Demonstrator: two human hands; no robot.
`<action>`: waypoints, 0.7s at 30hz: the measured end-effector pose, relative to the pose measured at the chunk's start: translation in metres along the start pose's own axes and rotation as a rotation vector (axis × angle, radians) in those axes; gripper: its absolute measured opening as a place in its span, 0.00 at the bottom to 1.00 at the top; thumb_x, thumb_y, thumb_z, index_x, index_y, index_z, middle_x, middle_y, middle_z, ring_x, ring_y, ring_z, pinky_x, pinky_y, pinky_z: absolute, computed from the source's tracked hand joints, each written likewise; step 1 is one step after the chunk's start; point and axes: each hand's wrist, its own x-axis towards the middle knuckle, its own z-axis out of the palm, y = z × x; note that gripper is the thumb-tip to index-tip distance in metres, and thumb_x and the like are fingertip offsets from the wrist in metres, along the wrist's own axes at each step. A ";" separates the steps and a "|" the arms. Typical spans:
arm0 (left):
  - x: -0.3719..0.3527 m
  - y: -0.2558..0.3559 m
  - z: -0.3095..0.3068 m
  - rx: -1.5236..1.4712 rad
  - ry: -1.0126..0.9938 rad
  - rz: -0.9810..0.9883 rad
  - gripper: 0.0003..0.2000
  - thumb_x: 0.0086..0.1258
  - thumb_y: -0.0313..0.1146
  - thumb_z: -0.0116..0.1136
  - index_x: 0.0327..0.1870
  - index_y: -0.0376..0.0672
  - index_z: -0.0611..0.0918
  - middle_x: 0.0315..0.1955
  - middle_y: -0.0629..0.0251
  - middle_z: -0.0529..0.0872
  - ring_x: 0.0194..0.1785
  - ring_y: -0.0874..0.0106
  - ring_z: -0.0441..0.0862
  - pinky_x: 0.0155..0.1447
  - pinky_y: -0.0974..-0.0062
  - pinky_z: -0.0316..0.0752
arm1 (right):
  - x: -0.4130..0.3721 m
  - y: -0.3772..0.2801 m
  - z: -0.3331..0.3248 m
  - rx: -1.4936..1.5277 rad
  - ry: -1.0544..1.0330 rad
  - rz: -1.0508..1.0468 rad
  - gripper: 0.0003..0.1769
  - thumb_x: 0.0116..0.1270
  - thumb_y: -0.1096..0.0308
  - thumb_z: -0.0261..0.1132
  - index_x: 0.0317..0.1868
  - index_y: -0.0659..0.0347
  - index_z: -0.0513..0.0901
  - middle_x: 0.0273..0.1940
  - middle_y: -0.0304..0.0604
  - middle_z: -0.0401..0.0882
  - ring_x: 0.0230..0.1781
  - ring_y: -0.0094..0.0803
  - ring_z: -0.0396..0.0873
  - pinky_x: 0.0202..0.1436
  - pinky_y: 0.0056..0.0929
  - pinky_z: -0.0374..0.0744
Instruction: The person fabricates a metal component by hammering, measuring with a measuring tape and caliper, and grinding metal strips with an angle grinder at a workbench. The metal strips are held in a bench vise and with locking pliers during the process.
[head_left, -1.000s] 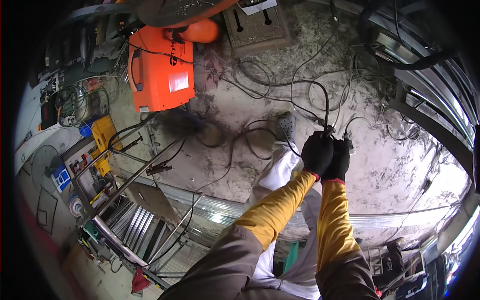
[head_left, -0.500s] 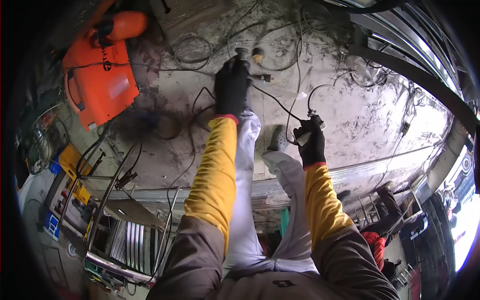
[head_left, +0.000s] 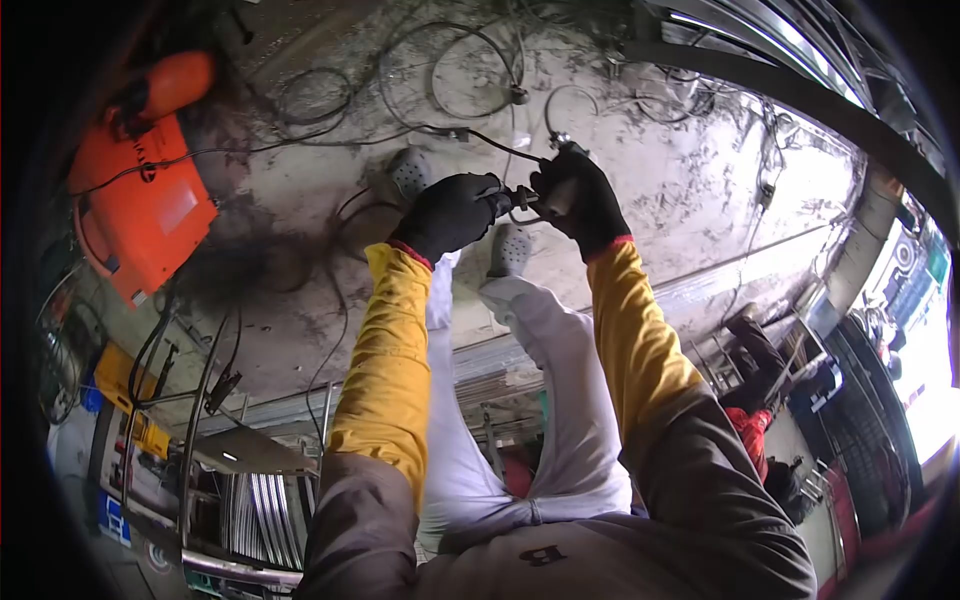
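Observation:
My left hand [head_left: 452, 212], in a black glove, is closed on a small dark connector [head_left: 520, 198] between the two hands; its exact shape is hard to make out. Close beside it on the right, my right hand [head_left: 580, 198], also in a black glove, is closed round a plug-like piece with a black cable [head_left: 500, 142] running to it. Part of that piece shows at the palm, and a small metal end shows above the fingers. Both hands are in front of my body, above my grey perforated shoes [head_left: 511, 248].
An orange machine [head_left: 150, 205] stands on the left of the stained floor [head_left: 680, 215]. Looped cables [head_left: 315, 95] lie ahead. A metal-framed cart [head_left: 190, 440] is at the lower left. Another person in red [head_left: 748, 440] is at the lower right.
My left hand has come down and right, beside my right hand. My right hand has moved up and left. The view has shifted, and both shoes now show.

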 end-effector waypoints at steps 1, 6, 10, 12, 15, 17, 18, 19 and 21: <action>0.003 0.002 0.005 -0.016 -0.047 0.029 0.14 0.73 0.45 0.58 0.40 0.43 0.86 0.33 0.50 0.87 0.40 0.48 0.85 0.44 0.54 0.77 | -0.002 0.001 0.004 -0.005 0.013 -0.003 0.06 0.70 0.63 0.62 0.36 0.48 0.73 0.31 0.38 0.72 0.33 0.36 0.74 0.40 0.43 0.77; 0.012 0.005 0.010 -0.001 -0.020 0.078 0.13 0.74 0.41 0.59 0.44 0.39 0.85 0.33 0.47 0.86 0.38 0.50 0.84 0.44 0.58 0.77 | -0.001 0.007 0.005 -0.064 0.109 -0.042 0.07 0.72 0.63 0.62 0.41 0.56 0.74 0.34 0.42 0.76 0.36 0.38 0.78 0.42 0.40 0.79; 0.013 0.012 0.008 0.105 -0.143 0.009 0.16 0.75 0.47 0.54 0.48 0.47 0.87 0.41 0.51 0.89 0.46 0.49 0.86 0.50 0.53 0.79 | -0.006 0.007 0.005 -0.105 0.095 0.003 0.13 0.76 0.66 0.57 0.53 0.67 0.77 0.47 0.51 0.84 0.48 0.45 0.85 0.54 0.42 0.83; 0.013 0.014 0.007 0.067 -0.124 0.025 0.17 0.75 0.50 0.54 0.50 0.49 0.87 0.42 0.50 0.89 0.47 0.49 0.86 0.51 0.54 0.79 | -0.006 0.007 0.007 -0.155 0.118 0.016 0.14 0.75 0.65 0.59 0.53 0.68 0.77 0.46 0.52 0.85 0.47 0.44 0.86 0.53 0.41 0.84; 0.013 0.017 0.002 0.042 -0.161 0.008 0.15 0.76 0.45 0.58 0.44 0.42 0.87 0.33 0.48 0.87 0.38 0.48 0.85 0.44 0.56 0.78 | -0.004 0.009 0.006 -0.270 0.170 0.034 0.17 0.73 0.63 0.62 0.53 0.68 0.78 0.44 0.51 0.87 0.44 0.43 0.87 0.50 0.39 0.84; 0.014 0.016 0.000 0.068 -0.178 0.005 0.15 0.75 0.45 0.59 0.45 0.42 0.87 0.32 0.48 0.87 0.38 0.47 0.85 0.44 0.55 0.78 | -0.005 0.011 0.005 -0.333 0.202 0.041 0.18 0.73 0.62 0.64 0.53 0.68 0.79 0.43 0.51 0.87 0.42 0.42 0.88 0.48 0.39 0.85; 0.015 0.015 0.000 0.095 -0.194 0.003 0.15 0.75 0.46 0.59 0.45 0.42 0.87 0.32 0.47 0.87 0.37 0.47 0.85 0.44 0.55 0.78 | -0.006 0.012 0.007 -0.369 0.232 0.032 0.18 0.73 0.62 0.64 0.54 0.68 0.79 0.43 0.50 0.87 0.42 0.41 0.88 0.46 0.38 0.85; 0.015 0.014 0.001 0.096 -0.194 0.002 0.15 0.75 0.46 0.59 0.45 0.42 0.87 0.32 0.47 0.87 0.37 0.47 0.85 0.44 0.55 0.78 | -0.007 0.013 0.009 -0.405 0.260 0.021 0.18 0.73 0.62 0.64 0.54 0.68 0.79 0.43 0.50 0.88 0.41 0.40 0.88 0.45 0.37 0.85; 0.015 0.013 0.003 0.124 -0.164 0.002 0.16 0.74 0.47 0.60 0.45 0.43 0.87 0.35 0.46 0.88 0.39 0.46 0.86 0.45 0.54 0.79 | -0.006 0.014 0.011 -0.401 0.249 0.012 0.17 0.74 0.62 0.64 0.54 0.67 0.79 0.43 0.50 0.88 0.41 0.40 0.88 0.44 0.37 0.85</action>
